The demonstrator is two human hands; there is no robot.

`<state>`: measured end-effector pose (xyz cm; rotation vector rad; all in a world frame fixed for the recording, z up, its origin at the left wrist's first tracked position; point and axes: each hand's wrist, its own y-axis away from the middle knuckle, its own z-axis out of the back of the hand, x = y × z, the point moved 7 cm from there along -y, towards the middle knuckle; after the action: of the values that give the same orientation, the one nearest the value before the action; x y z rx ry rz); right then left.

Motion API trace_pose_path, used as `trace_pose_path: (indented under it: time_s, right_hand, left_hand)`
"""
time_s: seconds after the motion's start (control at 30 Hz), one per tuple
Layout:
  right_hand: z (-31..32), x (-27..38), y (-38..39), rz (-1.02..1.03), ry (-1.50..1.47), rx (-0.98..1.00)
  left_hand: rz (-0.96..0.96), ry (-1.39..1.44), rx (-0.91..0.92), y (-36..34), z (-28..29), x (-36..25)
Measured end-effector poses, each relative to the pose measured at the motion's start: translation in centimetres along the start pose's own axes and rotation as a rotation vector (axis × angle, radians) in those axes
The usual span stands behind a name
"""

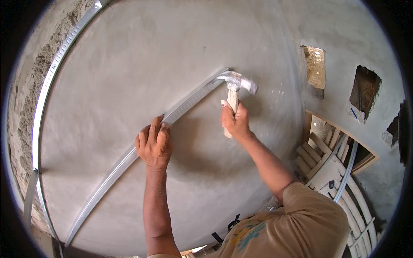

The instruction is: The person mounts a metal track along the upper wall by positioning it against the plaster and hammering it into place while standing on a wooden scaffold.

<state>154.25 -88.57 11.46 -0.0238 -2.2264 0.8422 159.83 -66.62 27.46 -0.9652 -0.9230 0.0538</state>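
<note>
A long metal channel (195,95) runs slantwise across a grey plastered wall (142,56), from the lower left up to the middle. My left hand (155,144) grips it around mid-length, with the fingers curled over its upper edge. In my right hand (235,118) is a claw hammer (232,92), held by its pale wooden handle. The hammer's head is at the channel's upper end and slightly blurred; whether it touches the metal I cannot tell.
Another metal channel (42,107) curves along the wall's left edge, beside rough bare masonry (32,81). To the right are cut-out holes (364,92) and a wood-framed opening (340,129). Pale poles (359,202) and a metal strip (347,165) show at the lower right.
</note>
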Motion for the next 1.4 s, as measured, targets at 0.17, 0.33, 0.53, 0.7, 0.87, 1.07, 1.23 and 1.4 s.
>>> trace_pose_path:
  time_s: [0.17,0.33,0.53,0.7,0.87,1.07,1.23,1.4]
  right_hand:
    - [-1.1,2.3,1.1,0.163,-0.032,-0.002]
    - [-1.7,1.1,1.9,-0.028,-0.032,0.031]
    - [-1.3,2.0,1.0,0.139,0.046,0.005]
    - [-0.3,4.0,-0.5,-0.147,-0.093,-0.037]
    - [-2.0,4.9,-4.4,-0.284,-0.209,-0.271]
    - [-4.0,4.1,-5.5,-0.385,-0.426,-0.337]
    - [-4.6,5.4,-6.9,-0.288,-0.617,-0.253]
    - [-4.9,6.3,-8.8,-0.259,-0.666,-0.136]
  left_hand:
    - [0.006,-0.005,-0.046,0.0,0.2,0.2]
    - [-0.005,-0.024,-0.026,0.4,0.2,0.3]
    - [0.051,0.037,-0.073,0.0,-0.2,0.3]
    - [0.124,-0.011,0.03,0.0,0.3,0.4]
    - [0.103,0.007,0.079,-0.5,0.3,0.1]
    - [-0.054,-0.059,0.098,-1.4,0.9,-0.4]
    - [-0.005,-0.058,0.035,-2.6,1.6,0.5]
    - [0.094,0.0,-0.034,-4.5,2.1,1.4]
